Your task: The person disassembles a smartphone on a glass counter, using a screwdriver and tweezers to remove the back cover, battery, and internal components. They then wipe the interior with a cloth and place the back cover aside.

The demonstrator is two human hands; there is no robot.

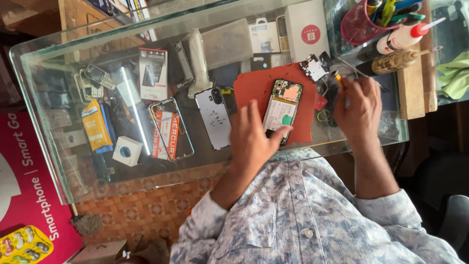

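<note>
On the glass counter [58,161], an opened phone [282,108] with its back removed lies on a red mat [254,87], its inner parts facing up. At its lower end the left hand [254,134] lies flat with fingers spread, thumb pressed against the phone's bottom edge, steadying it rather than closing around it. The right hand [359,110] sits just off the mat's right edge, fingers curled around a small orange-tipped tool [338,78]; how tightly it pinches cannot be told. A detached circuit board [313,67] rests at the mat's upper right corner. Left of the mat lies a pale phone back cover [214,117], and further left a clear case [170,128]. A pink pen holder [359,24] and a white glue bottle [403,36] stand at the far right.
</note>
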